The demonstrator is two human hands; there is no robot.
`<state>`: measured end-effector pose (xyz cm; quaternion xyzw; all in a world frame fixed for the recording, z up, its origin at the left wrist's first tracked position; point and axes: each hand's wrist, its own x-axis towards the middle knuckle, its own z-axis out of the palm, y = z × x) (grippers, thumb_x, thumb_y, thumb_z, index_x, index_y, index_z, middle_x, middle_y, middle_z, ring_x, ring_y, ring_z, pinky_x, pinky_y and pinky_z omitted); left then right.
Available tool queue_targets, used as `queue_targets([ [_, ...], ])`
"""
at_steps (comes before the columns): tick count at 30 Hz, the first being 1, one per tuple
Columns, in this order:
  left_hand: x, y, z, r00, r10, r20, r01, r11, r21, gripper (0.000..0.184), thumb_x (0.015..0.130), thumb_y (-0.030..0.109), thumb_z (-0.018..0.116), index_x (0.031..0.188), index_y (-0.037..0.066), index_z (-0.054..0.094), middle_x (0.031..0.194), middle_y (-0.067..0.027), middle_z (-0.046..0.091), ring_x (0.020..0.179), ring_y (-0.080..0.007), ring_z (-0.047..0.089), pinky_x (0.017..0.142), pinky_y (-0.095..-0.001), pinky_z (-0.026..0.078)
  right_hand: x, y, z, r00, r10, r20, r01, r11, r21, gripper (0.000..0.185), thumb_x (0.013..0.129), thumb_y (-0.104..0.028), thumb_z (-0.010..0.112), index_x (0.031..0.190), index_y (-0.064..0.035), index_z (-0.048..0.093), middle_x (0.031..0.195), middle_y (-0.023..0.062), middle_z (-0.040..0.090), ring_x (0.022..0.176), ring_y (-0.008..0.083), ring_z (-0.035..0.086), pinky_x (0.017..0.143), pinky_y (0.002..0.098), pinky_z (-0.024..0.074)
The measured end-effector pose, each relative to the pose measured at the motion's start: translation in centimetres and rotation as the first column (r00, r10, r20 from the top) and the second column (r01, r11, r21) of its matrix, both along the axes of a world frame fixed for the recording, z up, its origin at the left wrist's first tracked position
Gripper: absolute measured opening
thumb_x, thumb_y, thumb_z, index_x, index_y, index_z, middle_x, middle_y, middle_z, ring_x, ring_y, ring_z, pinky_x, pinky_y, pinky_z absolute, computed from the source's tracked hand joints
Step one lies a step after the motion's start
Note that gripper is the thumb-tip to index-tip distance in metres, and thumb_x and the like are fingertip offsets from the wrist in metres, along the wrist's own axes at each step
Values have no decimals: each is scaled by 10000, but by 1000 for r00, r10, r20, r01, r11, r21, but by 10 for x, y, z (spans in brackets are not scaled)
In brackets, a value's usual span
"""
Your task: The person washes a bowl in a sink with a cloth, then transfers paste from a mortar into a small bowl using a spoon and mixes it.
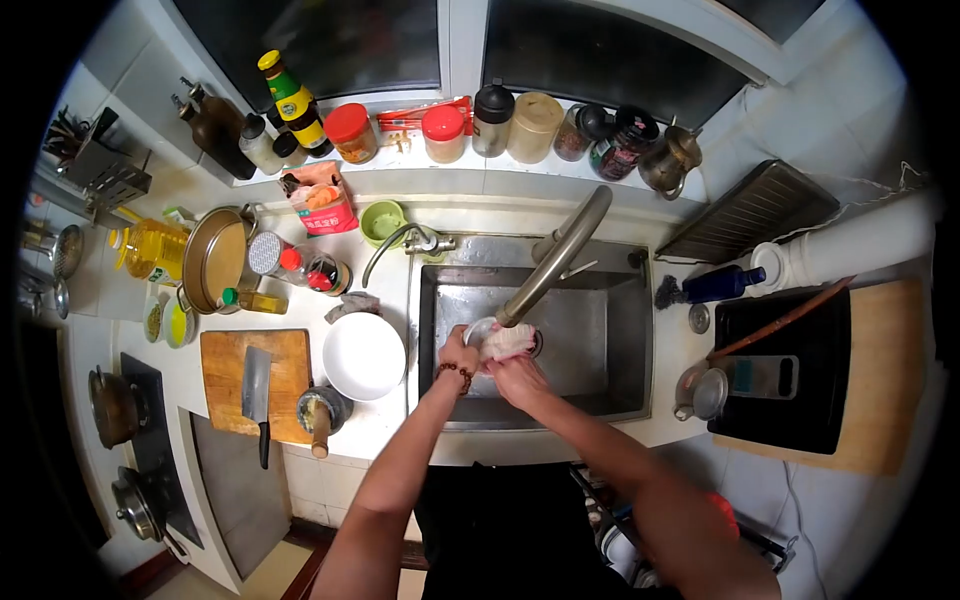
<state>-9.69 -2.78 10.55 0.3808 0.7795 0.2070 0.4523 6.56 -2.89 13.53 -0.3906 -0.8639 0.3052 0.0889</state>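
Observation:
Over the sink basin, a pale, pinkish piece of raw meat point(510, 342) is held under the tap's spout. My left hand point(459, 352), with a beaded bracelet at the wrist, is closed at its left side. A whitish rounded shape point(480, 332) lies between the left fingers and the meat; whether it is a bowl or part of the meat, I cannot tell. My right hand point(520, 380) grips the meat from its near side, with its fingertips partly hidden. The metal tap point(560, 255) arches down just above the meat.
Around the hands is the steel sink point(595, 345). To its left stand a white bowl point(364, 357), a stone mortar point(325, 410) and a cutting board point(285, 360) bearing a cleaver point(256, 385). Jars line the sill. At right lies a black tray point(825, 420) beside metal cups point(711, 392).

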Motion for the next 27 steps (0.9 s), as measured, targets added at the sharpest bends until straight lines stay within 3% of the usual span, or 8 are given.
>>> queue_targets([
  [2, 28, -5, -18, 949, 314, -35, -310, 946, 92, 486, 845, 175, 654, 1329, 152, 619, 1140, -264, 716, 1086, -427, 694, 933, -474, 541, -14, -4, -28, 991, -120, 63, 127, 982, -136, 243, 792, 7, 636, 1024, -25, 704, 962, 265, 704, 916, 470, 681, 805, 525, 561],
  [5, 10, 4, -14, 988, 143, -49, -141, 989, 43, 506, 836, 259, 700, 1325, 147, 632, 1147, -268, 712, 1086, -428, 693, 928, -466, 553, -25, -10, -15, 905, -302, -300, 262, 951, -166, 230, 823, -33, 630, 1037, -47, 715, 989, 248, 715, 929, 449, 691, 834, 499, 566],
  [8, -26, 18, -4, 953, -278, -118, 261, 955, -141, 509, 825, 336, 723, 1285, 125, 672, 1142, -262, 716, 1098, -414, 692, 948, -447, 558, 2, -9, -14, 992, 102, 71, -116, 969, 219, 233, 896, -117, 573, 1059, -87, 736, 1056, 198, 735, 959, 382, 708, 871, 462, 559],
  [13, 23, 5, -6, 973, 227, -37, -226, 974, 35, 553, 838, 146, 607, 1384, 106, 532, 1150, -274, 710, 1117, -490, 657, 977, -495, 528, -18, 8, -17, 974, -57, 219, 68, 997, -42, 200, 869, -98, 626, 1039, -43, 714, 986, 209, 714, 937, 398, 698, 850, 499, 555],
  [16, 5, 14, 1, 990, 83, -113, -87, 996, -26, 530, 843, 153, 615, 1367, 101, 558, 1154, -281, 707, 1126, -482, 658, 974, -492, 531, -19, -4, -28, 953, -137, -269, 136, 990, -25, 207, 854, -115, 672, 1044, -42, 709, 951, 210, 708, 923, 402, 696, 858, 507, 552],
  [20, -22, 18, 1, 986, -167, 16, 167, 967, -192, 543, 822, 210, 657, 1359, 150, 598, 1188, -297, 685, 1134, -478, 652, 953, -494, 536, 7, 2, -27, 990, 96, 101, -105, 991, 83, 199, 874, -111, 642, 1038, -24, 713, 926, 236, 711, 891, 427, 700, 832, 515, 559],
  [23, 13, 5, -6, 988, 136, -71, -131, 989, 67, 551, 818, 215, 655, 1362, 150, 597, 1195, -294, 685, 1128, -474, 658, 953, -493, 537, -16, 6, -25, 983, -101, 156, 118, 988, -104, 171, 822, -54, 662, 985, -16, 694, 980, 214, 717, 988, 431, 672, 887, 520, 531],
  [27, -11, 11, -25, 990, -47, -133, 42, 998, -38, 518, 832, 236, 666, 1336, 129, 611, 1156, -299, 695, 1095, -478, 671, 951, -502, 535, -16, -4, -27, 994, -110, -22, 107, 991, -85, 153, 827, -77, 666, 952, 9, 683, 962, 209, 722, 967, 410, 684, 870, 513, 535],
])
